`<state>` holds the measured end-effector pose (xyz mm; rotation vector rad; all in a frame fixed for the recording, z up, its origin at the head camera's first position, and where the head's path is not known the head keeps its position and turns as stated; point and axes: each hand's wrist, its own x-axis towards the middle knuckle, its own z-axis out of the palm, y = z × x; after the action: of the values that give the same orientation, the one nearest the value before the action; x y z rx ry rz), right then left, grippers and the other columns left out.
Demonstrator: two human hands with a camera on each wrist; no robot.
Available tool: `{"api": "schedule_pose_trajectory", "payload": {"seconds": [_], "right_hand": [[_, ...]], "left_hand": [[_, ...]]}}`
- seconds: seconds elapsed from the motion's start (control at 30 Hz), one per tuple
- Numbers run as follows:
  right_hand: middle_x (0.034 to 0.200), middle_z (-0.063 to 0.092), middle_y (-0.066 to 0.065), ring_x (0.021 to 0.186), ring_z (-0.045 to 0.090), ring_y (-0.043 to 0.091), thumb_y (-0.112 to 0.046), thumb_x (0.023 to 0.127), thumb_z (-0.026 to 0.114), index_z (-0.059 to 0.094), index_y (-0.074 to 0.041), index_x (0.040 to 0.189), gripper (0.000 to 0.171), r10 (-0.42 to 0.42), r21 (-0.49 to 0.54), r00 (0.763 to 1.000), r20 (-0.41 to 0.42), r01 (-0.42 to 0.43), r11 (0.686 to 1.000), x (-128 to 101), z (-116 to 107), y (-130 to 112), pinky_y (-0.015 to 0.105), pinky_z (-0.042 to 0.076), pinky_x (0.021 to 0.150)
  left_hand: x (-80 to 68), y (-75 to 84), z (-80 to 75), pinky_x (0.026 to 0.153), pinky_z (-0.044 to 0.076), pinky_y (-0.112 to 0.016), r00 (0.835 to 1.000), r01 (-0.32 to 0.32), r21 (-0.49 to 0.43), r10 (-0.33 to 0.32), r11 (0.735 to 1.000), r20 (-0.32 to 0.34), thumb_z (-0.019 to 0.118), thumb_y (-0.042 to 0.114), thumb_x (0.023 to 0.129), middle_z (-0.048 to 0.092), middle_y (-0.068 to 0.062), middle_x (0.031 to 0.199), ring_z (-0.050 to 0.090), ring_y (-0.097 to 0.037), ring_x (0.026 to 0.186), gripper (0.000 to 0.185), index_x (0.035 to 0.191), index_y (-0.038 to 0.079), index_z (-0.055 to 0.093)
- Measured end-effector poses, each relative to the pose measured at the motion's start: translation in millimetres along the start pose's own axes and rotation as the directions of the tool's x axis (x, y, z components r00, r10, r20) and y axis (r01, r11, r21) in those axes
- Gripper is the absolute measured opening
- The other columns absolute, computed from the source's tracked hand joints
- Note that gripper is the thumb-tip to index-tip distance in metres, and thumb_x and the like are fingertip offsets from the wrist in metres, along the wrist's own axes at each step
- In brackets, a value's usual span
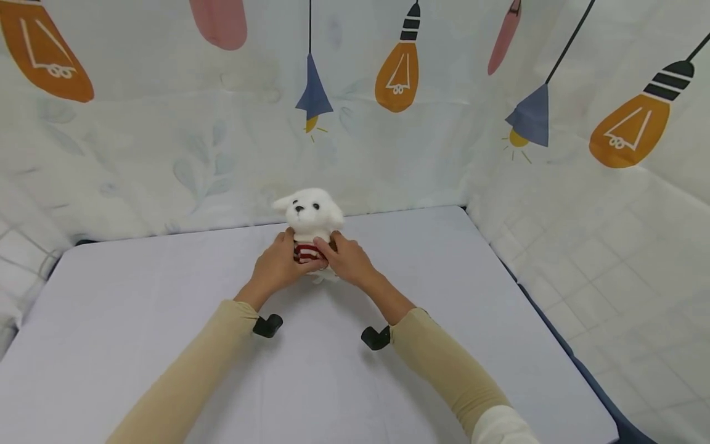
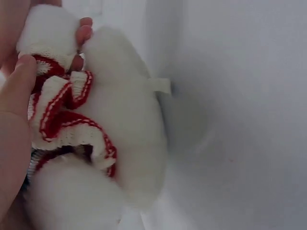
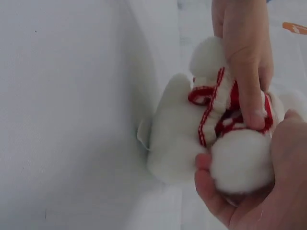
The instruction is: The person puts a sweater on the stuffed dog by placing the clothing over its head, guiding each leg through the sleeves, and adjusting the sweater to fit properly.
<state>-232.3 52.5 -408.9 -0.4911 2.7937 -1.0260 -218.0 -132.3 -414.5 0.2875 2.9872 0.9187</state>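
Note:
A white plush dog (image 1: pixel 313 213) in a red and white knitted sweater (image 1: pixel 307 253) is held upright near the far side of the table, facing me. My left hand (image 1: pixel 279 264) grips one side of its body, with the thumb across the sweater front. On the other side, my right hand (image 1: pixel 353 262) holds it, fingers curled round a stubby white limb (image 3: pixel 242 163) in the right wrist view. The sweater's trim (image 2: pixel 79 124) looks bunched and wavy in the left wrist view. A small white tag (image 2: pixel 160 85) sticks out from the plush's underside.
White cloth covers the table (image 1: pixel 138 296). Behind it and to the right hang pale curtains (image 1: pixel 249 142) printed with lamps and bulbs. Black pieces (image 1: pixel 268 325) jut from the inner sides of both wrists. A wire rack (image 1: pixel 28 246) shows faintly at far left.

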Motion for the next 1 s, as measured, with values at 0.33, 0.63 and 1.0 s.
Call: {"api": "schedule_pose_trajectory", "payload": {"seconds": [0.33,0.63,1.0], "right_hand": [[0.101,0.065,0.003,0.079,0.067,0.027,-0.041,0.105,0.033,0.061,-0.018,0.122,0.040,-0.212,0.228,0.948,0.237,0.158,0.961,0,-2,-4,0.030,0.053,0.067],[0.098,0.070,-0.001,0.087,0.064,0.016,-0.027,0.098,0.057,0.069,-0.016,0.112,0.022,-0.241,0.112,0.970,-0.024,0.242,0.964,-1,-1,-4,0.022,0.050,0.071],[0.147,0.047,0.000,0.139,0.041,0.017,-0.025,0.096,0.060,0.054,-0.018,0.133,0.038,-0.208,0.043,0.972,0.109,0.204,0.978,4,13,0,0.037,0.039,0.111]], "left_hand": [[-9.7,-26.3,-21.3,0.079,0.052,-0.037,0.998,0.039,-0.316,-0.023,0.948,0.054,0.069,0.063,0.077,0.058,-0.012,0.121,0.060,-0.028,0.105,0.081,0.132,0.011,0.040],[-10.2,-43.0,-31.9,0.104,0.040,-0.050,0.995,-0.083,-0.391,0.097,0.917,0.016,0.084,0.032,0.074,0.051,-0.010,0.133,0.050,-0.029,0.124,0.082,0.138,0.014,0.037],[-27.4,-63.8,-44.0,0.088,0.044,-0.056,0.972,0.084,-0.117,-0.107,0.990,-0.210,0.065,0.019,0.090,0.051,-0.032,0.118,0.051,-0.046,0.109,0.048,0.122,-0.012,0.049]]}}
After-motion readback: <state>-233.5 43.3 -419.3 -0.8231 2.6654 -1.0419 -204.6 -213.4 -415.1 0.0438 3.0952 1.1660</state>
